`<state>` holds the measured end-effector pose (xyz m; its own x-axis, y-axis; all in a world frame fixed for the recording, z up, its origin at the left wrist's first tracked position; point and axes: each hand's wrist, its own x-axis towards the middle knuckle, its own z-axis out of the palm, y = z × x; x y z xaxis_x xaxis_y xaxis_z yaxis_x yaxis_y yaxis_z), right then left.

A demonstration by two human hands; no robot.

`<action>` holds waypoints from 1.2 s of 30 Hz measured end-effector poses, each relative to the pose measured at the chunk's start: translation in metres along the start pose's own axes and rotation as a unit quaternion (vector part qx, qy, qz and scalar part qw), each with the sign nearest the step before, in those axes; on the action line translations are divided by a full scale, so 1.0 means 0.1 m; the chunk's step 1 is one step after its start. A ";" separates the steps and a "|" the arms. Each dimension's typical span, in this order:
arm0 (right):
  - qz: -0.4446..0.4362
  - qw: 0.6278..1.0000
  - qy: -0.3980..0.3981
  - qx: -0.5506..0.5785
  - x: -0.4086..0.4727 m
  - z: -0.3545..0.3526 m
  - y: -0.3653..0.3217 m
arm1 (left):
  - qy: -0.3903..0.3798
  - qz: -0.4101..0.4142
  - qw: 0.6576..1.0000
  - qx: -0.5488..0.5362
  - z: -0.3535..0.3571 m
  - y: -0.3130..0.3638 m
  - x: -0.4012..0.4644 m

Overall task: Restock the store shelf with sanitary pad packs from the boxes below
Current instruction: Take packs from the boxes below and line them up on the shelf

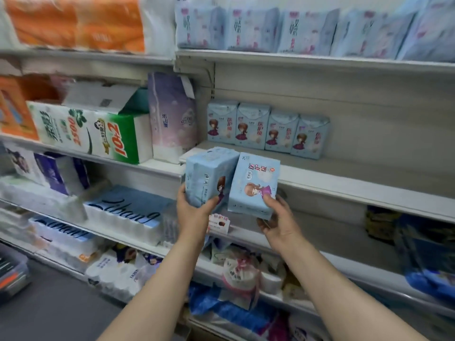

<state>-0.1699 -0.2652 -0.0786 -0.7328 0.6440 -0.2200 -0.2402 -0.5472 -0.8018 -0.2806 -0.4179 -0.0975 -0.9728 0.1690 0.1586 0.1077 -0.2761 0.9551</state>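
The left hand (pixel 193 212) grips a pale blue pad pack (pixel 209 175) just beside a second pack (pixel 254 185) gripped by the right hand (pixel 278 222), both near the shelf (pixel 344 178) edge; four matching packs (pixel 267 130) stand farther back.

The shelf (pixel 344 173) lies bare right of the four standing packs (pixel 267 130), under the upper shelf (pixel 320 61).

Orange roll pack (pixel 73 20) cut by top edge; bottom-shelf goods (pixel 241 274) blurred, unidentifiable
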 end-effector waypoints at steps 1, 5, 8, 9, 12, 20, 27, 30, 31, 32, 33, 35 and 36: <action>-0.007 1.000 -0.001 0.006 0.01 0.03 -0.10 | 0.000 0.020 1.000 0.015 0.05 0.09 0.04; -0.023 0.999 -0.020 0.043 0.03 0.11 -0.46 | 0.008 0.110 0.988 0.108 0.21 0.33 0.19; -0.029 0.997 -0.048 0.060 0.02 0.12 -0.68 | 0.020 0.179 0.966 0.184 0.34 0.49 0.17; -0.030 0.996 -0.053 0.063 0.02 0.12 -0.75 | 0.020 0.204 0.958 0.200 0.38 0.52 0.16; -0.040 0.997 -0.054 0.047 0.02 0.06 -0.89 | 0.017 0.273 0.935 0.227 0.46 0.55 0.16; -0.040 0.998 -0.019 0.054 -0.03 -0.15 -1.07 | -0.051 0.321 0.920 0.217 0.69 0.71 0.10; -0.036 0.996 -0.007 0.079 -0.13 -0.26 -1.16 | -0.098 0.325 0.917 0.208 0.82 0.85 0.00; -0.040 0.995 -0.007 0.090 -0.18 -0.27 -1.22 | -0.137 0.330 0.916 0.182 0.85 0.92 0.00; -0.045 0.995 -0.010 0.086 -0.19 -0.28 -1.24 | -0.152 0.325 0.920 0.158 0.85 0.93 0.01; -0.051 0.996 -0.012 0.076 -0.20 -0.29 -1.26 | -0.162 0.305 0.929 0.132 0.85 0.95 0.00; -0.056 0.996 -0.013 0.064 -0.21 -0.30 -1.28 | -0.163 0.270 0.943 0.105 0.86 0.99 -0.01; -0.060 0.997 -0.013 0.042 -0.23 -0.32 -1.28 | -0.144 0.183 0.971 0.057 0.88 1.08 -0.05; -0.058 0.998 -0.010 0.037 -0.24 -0.34 -1.26 | -0.128 0.140 0.981 0.030 0.89 1.11 -0.06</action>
<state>-0.1004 -0.1936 0.0092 -0.7096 0.6951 -0.1153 -0.3705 -0.5073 -0.7780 -0.2446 -0.3653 0.0302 -0.8213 0.3281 0.4667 0.3823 -0.2907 0.8771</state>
